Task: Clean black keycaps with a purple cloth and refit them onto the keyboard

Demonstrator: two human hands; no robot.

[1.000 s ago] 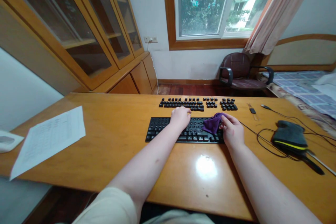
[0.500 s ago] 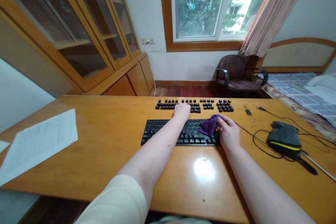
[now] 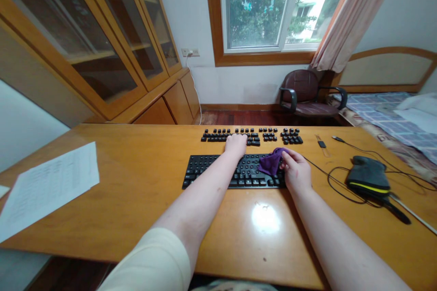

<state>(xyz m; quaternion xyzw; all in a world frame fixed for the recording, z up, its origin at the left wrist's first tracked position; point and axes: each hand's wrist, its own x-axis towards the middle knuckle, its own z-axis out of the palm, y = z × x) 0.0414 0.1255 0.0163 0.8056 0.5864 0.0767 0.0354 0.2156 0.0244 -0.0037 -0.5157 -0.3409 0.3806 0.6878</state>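
Note:
A black keyboard [image 3: 211, 162] lies on the desk with many of its keycaps off; its lower rows still carry some. Behind it, loose black keycaps [image 3: 291, 137] stand in sorted rows near the far edge. My left hand [image 3: 236, 144] reaches across the keyboard to these rows, fingers curled down among the keycaps. Its fingertips are hidden, so whatever they hold does not show. At the keyboard's right end, my right hand [image 3: 297, 168] pinches a purple cloth [image 3: 271, 163], which drapes over the bare key posts there.
Printed papers [image 3: 54, 184] lie on the desk's left side. To the right are a grey pouch with a yellow stripe [image 3: 368, 176], a coiled black cable [image 3: 336, 186], a black-handled tool [image 3: 398, 211] and a small wire keycap puller [image 3: 321, 144]. A chair [image 3: 302, 93] stands beyond the desk.

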